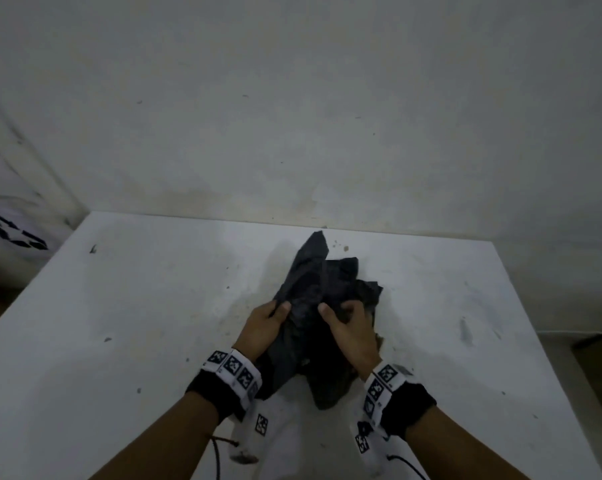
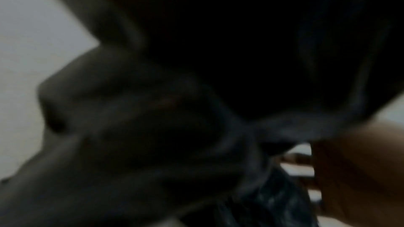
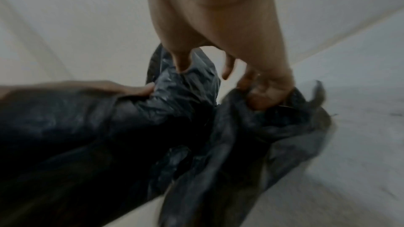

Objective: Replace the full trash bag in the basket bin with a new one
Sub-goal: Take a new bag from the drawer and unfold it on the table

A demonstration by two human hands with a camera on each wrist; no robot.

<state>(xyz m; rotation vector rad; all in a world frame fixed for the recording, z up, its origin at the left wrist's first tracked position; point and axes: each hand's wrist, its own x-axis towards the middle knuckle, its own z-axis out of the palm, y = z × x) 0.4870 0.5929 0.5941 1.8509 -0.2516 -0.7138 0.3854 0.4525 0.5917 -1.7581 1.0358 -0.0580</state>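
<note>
A crumpled black trash bag lies on the white table, held up between both hands. My left hand grips its left side with the thumb on top and the fingers tucked under the plastic. My right hand grips the right side, thumb over a fold and fingers curled into the bag. In the right wrist view the right hand pinches the bag and the left hand's fingers hold it from the left. The left wrist view is dark and blurred, filled by the bag. No basket bin shows.
A stained white wall stands right behind the table. At the far left edge sits a white object with a black recycling mark. Brown floor or a box shows past the table's right edge. Small dark specks dot the tabletop.
</note>
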